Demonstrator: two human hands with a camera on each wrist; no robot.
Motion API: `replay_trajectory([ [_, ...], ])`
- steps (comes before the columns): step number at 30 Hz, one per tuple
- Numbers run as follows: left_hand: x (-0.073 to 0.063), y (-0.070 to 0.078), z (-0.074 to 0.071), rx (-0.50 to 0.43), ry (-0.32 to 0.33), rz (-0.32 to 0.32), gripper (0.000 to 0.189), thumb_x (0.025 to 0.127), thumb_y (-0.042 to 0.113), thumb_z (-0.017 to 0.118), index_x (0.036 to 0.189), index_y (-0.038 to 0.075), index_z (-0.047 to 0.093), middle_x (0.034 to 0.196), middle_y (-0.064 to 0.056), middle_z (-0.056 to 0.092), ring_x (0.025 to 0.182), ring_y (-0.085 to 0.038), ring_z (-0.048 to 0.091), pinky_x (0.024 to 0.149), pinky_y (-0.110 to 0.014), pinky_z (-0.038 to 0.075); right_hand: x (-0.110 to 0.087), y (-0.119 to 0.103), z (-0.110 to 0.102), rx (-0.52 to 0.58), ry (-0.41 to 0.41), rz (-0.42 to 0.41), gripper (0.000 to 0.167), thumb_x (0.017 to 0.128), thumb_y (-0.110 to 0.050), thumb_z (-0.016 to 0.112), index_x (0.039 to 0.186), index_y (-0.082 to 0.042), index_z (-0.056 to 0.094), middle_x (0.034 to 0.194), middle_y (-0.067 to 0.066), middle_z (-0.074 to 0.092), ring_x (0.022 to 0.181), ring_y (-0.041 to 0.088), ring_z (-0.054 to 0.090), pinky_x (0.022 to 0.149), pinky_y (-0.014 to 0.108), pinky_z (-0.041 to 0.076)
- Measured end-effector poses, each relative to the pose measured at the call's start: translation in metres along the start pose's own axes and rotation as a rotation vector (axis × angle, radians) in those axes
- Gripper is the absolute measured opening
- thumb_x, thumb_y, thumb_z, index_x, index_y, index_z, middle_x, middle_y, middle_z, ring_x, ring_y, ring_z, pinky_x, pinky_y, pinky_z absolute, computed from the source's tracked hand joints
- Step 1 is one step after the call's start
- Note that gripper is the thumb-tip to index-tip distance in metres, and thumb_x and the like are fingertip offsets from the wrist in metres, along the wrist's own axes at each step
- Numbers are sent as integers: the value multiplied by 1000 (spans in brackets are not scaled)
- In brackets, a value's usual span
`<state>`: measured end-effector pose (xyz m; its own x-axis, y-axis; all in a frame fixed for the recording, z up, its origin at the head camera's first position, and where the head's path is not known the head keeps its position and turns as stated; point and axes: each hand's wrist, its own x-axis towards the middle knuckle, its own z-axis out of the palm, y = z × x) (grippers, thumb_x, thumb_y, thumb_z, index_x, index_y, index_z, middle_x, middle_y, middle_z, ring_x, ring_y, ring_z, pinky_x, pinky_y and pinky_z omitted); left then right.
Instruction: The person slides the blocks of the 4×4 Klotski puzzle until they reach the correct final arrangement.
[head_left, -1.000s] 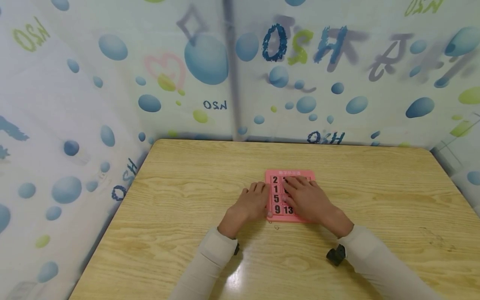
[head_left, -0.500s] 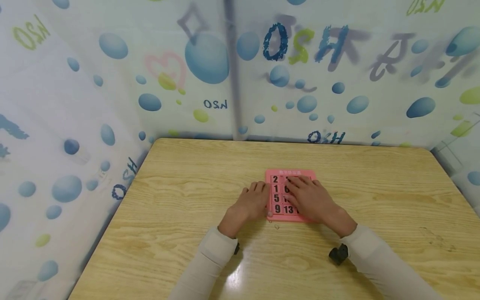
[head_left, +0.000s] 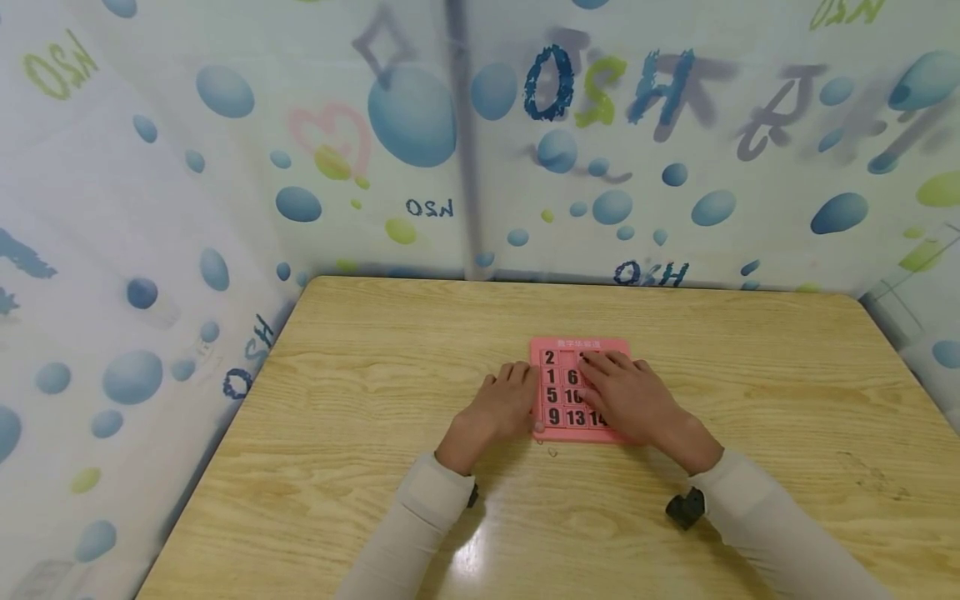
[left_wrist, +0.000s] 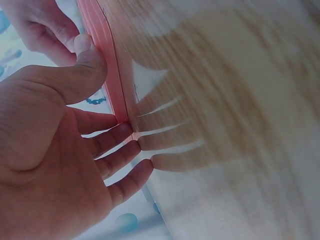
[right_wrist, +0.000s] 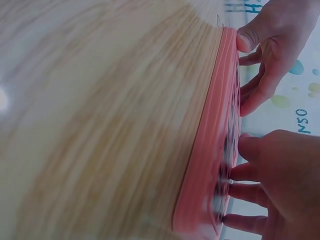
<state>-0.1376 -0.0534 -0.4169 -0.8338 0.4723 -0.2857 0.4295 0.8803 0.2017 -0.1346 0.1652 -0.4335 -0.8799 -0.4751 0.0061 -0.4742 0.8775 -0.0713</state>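
A pink sliding number puzzle (head_left: pixel 552 396) lies flat on the wooden table in the head view. Along its left edge rests my left hand (head_left: pixel 498 404). The left thumb (left_wrist: pixel 84 47) touches the puzzle's frame near the front left corner, while the other fingertips reach the frame's side and the tabletop. My right hand (head_left: pixel 633 400) lies over the puzzle's right part, hiding many tiles there. Its fingertips (right_wrist: pixel 231 190) press down on the tiles from above. Numbers 2, 1, 5 and 9 show down the left column. Right of tile 2 a bare slot (head_left: pixel 567 357) appears.
The light wooden table (head_left: pixel 405 333) spreads around the puzzle. Behind and to the left stand white walls (head_left: pixel 510 200) printed with blue and green drops. A black wrist device (head_left: pixel 686 508) sits below the right cuff.
My right hand has slid a little to the right across the puzzle. A top-row tile under its fingers has shifted right, opening a gap beside tile 2. The left hand stays still.
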Motion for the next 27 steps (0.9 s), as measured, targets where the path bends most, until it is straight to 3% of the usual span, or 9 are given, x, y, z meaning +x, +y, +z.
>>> replay_trajectory([
  [10,-1,0,0,-13,3,-3,83,92,42,67,155,7,26,154,-12,34,143,-27,31,112,-46,35,-3,3,-3,6,-17,24,54,102,-37,52,146,-7,49,152,15,46,138,36,42,103,61,40],
  [19,-1,0,-2,-19,-2,5,83,93,40,68,156,6,25,154,-12,34,143,-28,31,112,-46,35,-1,0,-6,-44,17,4,52,101,-39,55,139,-4,57,144,16,52,132,35,48,101,59,43],
  [27,-1,0,-6,-42,-67,-5,85,94,41,65,158,7,20,161,-12,25,148,-28,25,117,-48,29,10,-10,-6,-19,-7,-4,52,102,-37,52,142,-4,52,146,17,51,135,38,45,107,59,38],
])
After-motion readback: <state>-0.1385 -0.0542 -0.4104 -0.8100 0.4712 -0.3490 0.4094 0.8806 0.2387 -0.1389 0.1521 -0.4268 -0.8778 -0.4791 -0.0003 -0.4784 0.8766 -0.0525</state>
